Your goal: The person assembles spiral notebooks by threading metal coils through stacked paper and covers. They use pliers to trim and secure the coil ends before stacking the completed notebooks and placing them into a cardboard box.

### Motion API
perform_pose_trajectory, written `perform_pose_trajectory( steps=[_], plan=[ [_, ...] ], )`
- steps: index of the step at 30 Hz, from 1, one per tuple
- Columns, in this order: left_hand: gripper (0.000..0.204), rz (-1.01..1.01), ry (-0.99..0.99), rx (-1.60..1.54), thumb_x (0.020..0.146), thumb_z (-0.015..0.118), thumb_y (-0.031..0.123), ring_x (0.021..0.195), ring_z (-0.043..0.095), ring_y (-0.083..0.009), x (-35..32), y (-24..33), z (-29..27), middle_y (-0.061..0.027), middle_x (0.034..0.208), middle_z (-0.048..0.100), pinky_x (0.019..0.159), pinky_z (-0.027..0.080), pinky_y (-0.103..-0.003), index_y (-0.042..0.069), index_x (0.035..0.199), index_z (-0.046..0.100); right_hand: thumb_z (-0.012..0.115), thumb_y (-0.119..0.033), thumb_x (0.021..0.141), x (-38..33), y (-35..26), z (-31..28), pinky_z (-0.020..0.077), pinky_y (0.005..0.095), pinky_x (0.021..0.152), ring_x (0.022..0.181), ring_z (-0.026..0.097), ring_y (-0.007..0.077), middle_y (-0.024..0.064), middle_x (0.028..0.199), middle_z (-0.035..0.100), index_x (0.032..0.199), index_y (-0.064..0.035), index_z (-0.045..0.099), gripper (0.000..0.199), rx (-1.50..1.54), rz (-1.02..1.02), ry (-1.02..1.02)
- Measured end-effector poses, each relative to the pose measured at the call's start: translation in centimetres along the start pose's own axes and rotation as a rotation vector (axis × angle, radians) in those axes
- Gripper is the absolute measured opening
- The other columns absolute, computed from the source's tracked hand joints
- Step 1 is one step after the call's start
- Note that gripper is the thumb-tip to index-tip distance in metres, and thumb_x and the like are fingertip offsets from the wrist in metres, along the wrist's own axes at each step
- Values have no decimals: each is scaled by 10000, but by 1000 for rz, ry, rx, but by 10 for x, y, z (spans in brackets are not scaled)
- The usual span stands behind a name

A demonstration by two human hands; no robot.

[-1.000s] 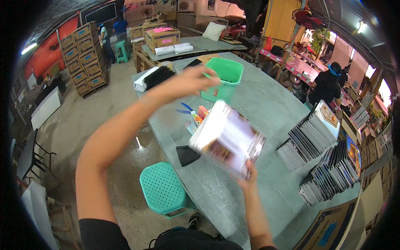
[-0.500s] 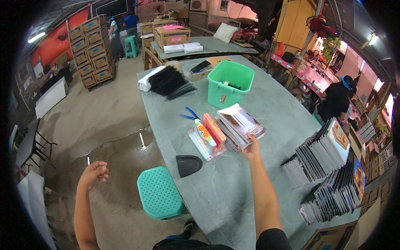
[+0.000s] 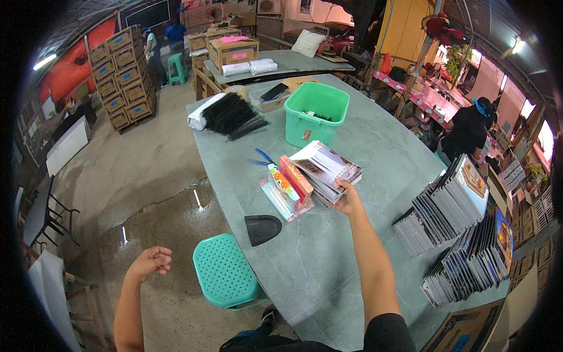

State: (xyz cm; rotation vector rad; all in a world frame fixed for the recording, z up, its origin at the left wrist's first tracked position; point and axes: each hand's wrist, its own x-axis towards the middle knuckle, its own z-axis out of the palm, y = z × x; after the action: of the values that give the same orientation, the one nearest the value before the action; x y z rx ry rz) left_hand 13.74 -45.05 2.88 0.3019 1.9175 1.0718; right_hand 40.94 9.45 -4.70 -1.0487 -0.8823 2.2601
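Note:
A small stack of notebooks [image 3: 328, 164] with printed covers lies on the grey table, its pages fanned at one side. My right hand [image 3: 349, 199] grips the near right edge of that stack, thumb on top. Beside it on the left are an orange-red packet [image 3: 296, 179] and a clear plastic pack of pale sticks [image 3: 275, 199]. Blue-handled pliers [image 3: 262, 157] rest just beyond these. My left hand [image 3: 150, 262] hangs in the air left of the table, fingers loosely bent and apart, with nothing visible in it.
A green bin [image 3: 316, 114] and a pile of black spiral coils [image 3: 231, 116] stand farther back. Tall notebook stacks [image 3: 451, 199] fill the right side. A black curved piece [image 3: 262, 229] lies near the left edge, above a turquoise stool [image 3: 226, 270]. Another person [image 3: 469, 129] sits at right.
My left hand has moved right, toward the table, and its fingers have loosened a little. My right hand keeps its hold on the notebooks, which have barely shifted. The whole view has turned slightly.

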Motion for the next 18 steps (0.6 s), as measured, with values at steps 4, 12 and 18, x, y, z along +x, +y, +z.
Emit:
perform_pose_trajectory(
  steps=[4, 12, 18],
  plan=[
    [338, 7, 72, 0, 833, 631, 141, 794, 578, -121, -5, -8, 1, -13, 887, 581, 666, 499, -272, 47, 1137, 517, 706, -276, 742, 1, -1, 17, 399, 431, 902, 990, 568, 276, 74, 1084, 605, 1122, -129, 530, 443, -61, 19, 116],
    [333, 93, -103, 87, 806, 650, 106, 777, 568, -112, 23, -9, 23, -10, 881, 582, 644, 498, -270, 38, 1110, 534, 707, -293, 770, 34, 4, -18, 450, 511, 882, 1047, 555, 280, 95, 1114, 594, 1079, -104, 567, 388, -4, -148, 75],
    [375, 184, -226, 213, 781, 695, 124, 761, 569, -120, 32, 9, 66, -37, 888, 593, 627, 496, -270, -4, 1102, 548, 752, -279, 707, -25, -4, 7, 399, 416, 966, 1180, 449, 304, 178, 1270, 459, 1228, -56, 511, 615, -498, -380, 647]
  ],
)
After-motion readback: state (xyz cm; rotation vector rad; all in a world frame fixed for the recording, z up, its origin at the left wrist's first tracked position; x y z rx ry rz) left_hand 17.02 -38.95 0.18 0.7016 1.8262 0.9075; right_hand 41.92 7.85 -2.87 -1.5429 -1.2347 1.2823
